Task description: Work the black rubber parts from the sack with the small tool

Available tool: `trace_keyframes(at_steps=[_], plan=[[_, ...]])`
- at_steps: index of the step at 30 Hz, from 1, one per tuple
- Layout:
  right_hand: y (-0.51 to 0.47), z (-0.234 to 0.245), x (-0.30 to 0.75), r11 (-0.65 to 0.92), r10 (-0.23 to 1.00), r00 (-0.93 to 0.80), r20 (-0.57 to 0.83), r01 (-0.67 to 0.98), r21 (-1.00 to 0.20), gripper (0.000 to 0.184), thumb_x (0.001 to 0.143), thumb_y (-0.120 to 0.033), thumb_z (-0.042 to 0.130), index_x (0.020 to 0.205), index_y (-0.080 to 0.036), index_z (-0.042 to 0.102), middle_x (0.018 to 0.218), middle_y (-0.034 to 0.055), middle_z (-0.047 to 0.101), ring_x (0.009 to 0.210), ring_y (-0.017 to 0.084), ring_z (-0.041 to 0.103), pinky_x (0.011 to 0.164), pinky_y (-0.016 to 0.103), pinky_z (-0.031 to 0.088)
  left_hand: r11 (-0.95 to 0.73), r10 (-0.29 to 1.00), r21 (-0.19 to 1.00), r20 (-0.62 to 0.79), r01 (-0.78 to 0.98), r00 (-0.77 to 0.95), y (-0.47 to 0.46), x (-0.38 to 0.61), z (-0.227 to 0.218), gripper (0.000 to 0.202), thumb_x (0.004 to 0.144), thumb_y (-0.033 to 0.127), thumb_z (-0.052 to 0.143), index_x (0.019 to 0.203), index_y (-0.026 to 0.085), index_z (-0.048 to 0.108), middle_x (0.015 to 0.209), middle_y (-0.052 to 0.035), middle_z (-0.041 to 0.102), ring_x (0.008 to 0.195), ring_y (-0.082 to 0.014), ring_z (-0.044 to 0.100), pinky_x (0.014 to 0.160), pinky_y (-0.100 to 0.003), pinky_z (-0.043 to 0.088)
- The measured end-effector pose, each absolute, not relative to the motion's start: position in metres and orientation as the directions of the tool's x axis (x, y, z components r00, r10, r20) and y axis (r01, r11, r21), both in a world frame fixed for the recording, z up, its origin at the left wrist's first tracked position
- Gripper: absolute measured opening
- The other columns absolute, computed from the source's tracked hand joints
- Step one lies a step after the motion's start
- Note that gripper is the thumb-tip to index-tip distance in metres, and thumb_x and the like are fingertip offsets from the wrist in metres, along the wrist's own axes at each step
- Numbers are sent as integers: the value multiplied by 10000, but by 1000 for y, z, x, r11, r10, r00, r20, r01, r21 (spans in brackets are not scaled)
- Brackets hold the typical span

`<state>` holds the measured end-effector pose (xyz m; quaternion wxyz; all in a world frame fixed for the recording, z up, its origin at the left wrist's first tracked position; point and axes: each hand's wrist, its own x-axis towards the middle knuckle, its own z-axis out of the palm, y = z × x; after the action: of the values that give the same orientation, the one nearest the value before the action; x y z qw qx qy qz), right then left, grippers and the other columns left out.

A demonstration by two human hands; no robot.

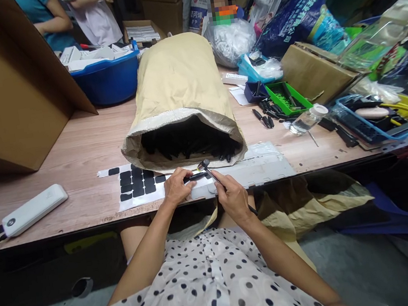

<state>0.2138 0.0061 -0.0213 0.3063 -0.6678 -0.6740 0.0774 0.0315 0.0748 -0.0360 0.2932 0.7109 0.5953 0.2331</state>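
Note:
My left hand is closed on a slim black part, pinching it at the table's front edge. In my right hand is a small hammer; its metal head is just over the black part, and whether the two touch I cannot tell. The dark handle end sticks out below my palm. Right behind my hands lies a large tan sack, its mouth facing me, with many black pieces inside. A white sheet with black rounded-square stickers lies left of my left hand.
On the left are a white power bank and a big cardboard box. A blue basin stands behind. At right are a green tray, a clear bottle and a blue basket. Other people stand at the back.

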Motion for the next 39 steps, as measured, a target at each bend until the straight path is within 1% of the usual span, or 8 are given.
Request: trace_keyframes(at_steps=[7, 12, 15, 20, 27, 31, 34, 39], plan=[[30, -31, 230, 21, 939, 138, 313, 890, -455, 466, 905, -159, 465, 1297, -300, 675, 935, 41, 705, 846, 190, 635, 701, 255, 490, -157, 979, 693, 14, 704, 205, 78, 30, -40, 169, 818, 292, 686, 976, 306, 744, 979, 21, 693, 769, -160, 622, 736, -279, 486], [32, -30, 233, 84, 940, 96, 328, 866, -494, 456, 913, -164, 454, 1287, -303, 675, 1036, 34, 720, 918, 181, 657, 741, 249, 509, -133, 982, 695, -6, 707, 191, 77, 30, -40, 189, 816, 282, 687, 992, 302, 754, 972, 19, 683, 836, -171, 641, 757, -280, 485], [27, -29, 228, 113, 952, 56, 301, 850, -514, 445, 916, -178, 466, 1291, -303, 671, 1032, 29, 725, 906, 176, 666, 756, 252, 520, -141, 980, 699, 0, 701, 197, 77, 29, -41, 209, 827, 288, 676, 1019, 304, 759, 971, 17, 682, 848, -171, 648, 765, -279, 490], [22, -33, 221, 131, 960, 24, 278, 841, -525, 450, 910, -162, 467, 1288, -301, 668, 1048, 25, 730, 915, 172, 672, 765, 250, 527, -191, 974, 694, 45, 694, 223, 77, 29, -45, 220, 859, 312, 649, 1042, 314, 771, 985, 8, 679, 942, -179, 659, 764, -262, 499], [13, -34, 216, 156, 952, -6, 306, 870, -468, 448, 935, -168, 446, 1310, -292, 658, 993, 30, 717, 860, 163, 662, 717, 228, 510, -188, 977, 686, 57, 703, 205, 76, 29, -44, 242, 856, 292, 648, 1079, 305, 742, 985, 0, 688, 910, -182, 659, 757, -269, 501], [9, -31, 214, 180, 938, -16, 346, 877, -446, 476, 938, -153, 438, 1342, -302, 640, 975, 40, 699, 841, 158, 645, 698, 220, 498, -204, 974, 698, 77, 687, 212, 76, 29, -45, 201, 865, 281, 628, 1035, 300, 736, 994, -1, 699, 953, -190, 655, 774, -275, 499], [7, -33, 213, 211, 926, -48, 373, 887, -410, 500, 940, -128, 423, 1365, -296, 625, 929, 44, 683, 813, 150, 631, 702, 212, 485, -195, 976, 702, 72, 685, 204, 76, 30, -46, 197, 862, 273, 632, 1023, 306, 741, 982, 4, 699, 940, -186, 653, 777, -273, 499], [6, -36, 213, 226, 932, -99, 348, 911, -345, 497, 927, -98, 430, 1317, -298, 664, 844, 32, 665, 750, 144, 606, 651, 203, 451, -167, 982, 697, 50, 697, 184, 74, 31, -44, 222, 859, 243, 627, 1031, 317, 746, 971, 7, 697, 931, -186, 652, 775, -273, 496]])
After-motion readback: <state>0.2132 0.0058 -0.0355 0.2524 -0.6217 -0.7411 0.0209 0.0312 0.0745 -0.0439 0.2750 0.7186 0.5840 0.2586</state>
